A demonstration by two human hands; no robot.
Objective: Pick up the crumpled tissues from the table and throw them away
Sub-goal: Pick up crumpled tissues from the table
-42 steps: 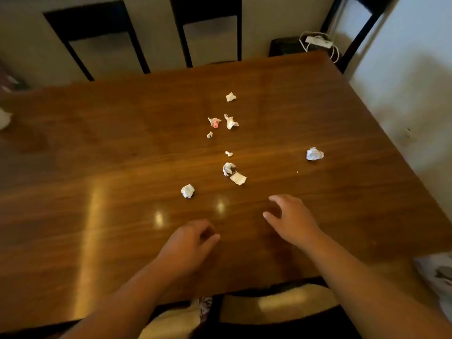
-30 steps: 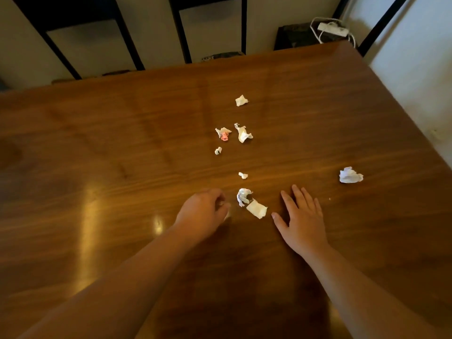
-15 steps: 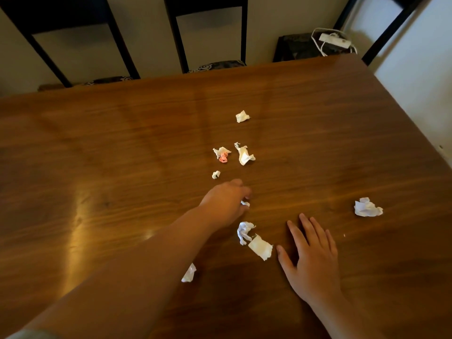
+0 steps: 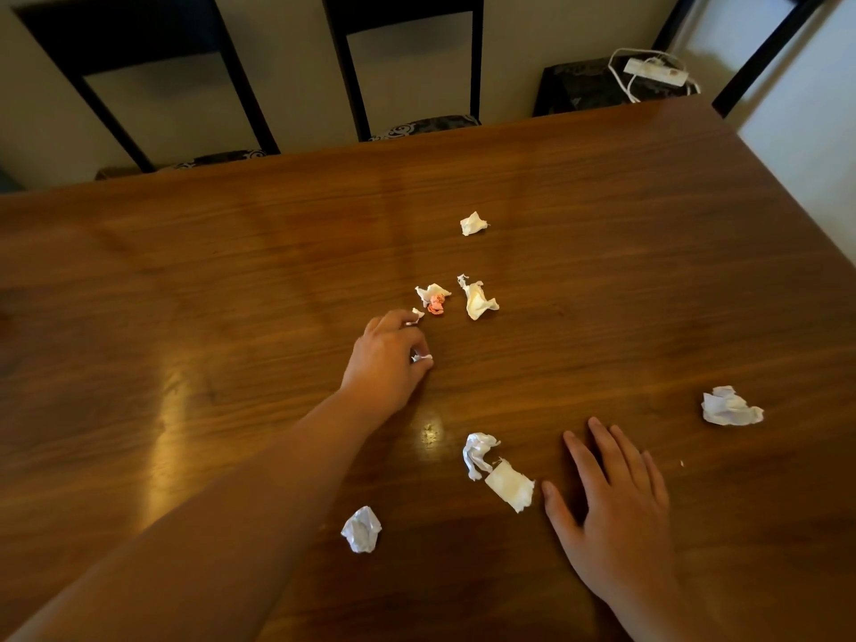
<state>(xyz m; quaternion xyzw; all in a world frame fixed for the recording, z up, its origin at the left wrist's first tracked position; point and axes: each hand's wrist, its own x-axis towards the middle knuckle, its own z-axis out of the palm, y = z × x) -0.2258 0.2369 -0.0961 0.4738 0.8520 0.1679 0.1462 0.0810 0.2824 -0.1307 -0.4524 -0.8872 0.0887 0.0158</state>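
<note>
Several crumpled white tissues lie on the brown wooden table point(image 4: 185, 280). My left hand point(image 4: 387, 363) is stretched to mid-table, curled, with a small tissue scrap point(image 4: 422, 358) pinched under its thumb and its fingertips touching another tiny scrap point(image 4: 416, 315). Just beyond lie a pink-stained tissue point(image 4: 433, 298), a twisted tissue point(image 4: 477, 298) and a far tissue point(image 4: 472, 223). My right hand point(image 4: 611, 507) rests flat, fingers apart, beside a tissue pair point(image 4: 495, 470). More tissues lie near my left forearm point(image 4: 362, 530) and at the right point(image 4: 728, 406).
Two black chairs point(image 4: 407, 62) stand along the far edge of the table. A dark stool with a white power strip point(image 4: 655, 71) and cable sits at the far right corner. The table's right edge runs beside a pale wall.
My left hand has moved forward from the small scrap it closed on to the tiny scrap farther out. My right hand stays flat on the table. The view has shifted forward.
</note>
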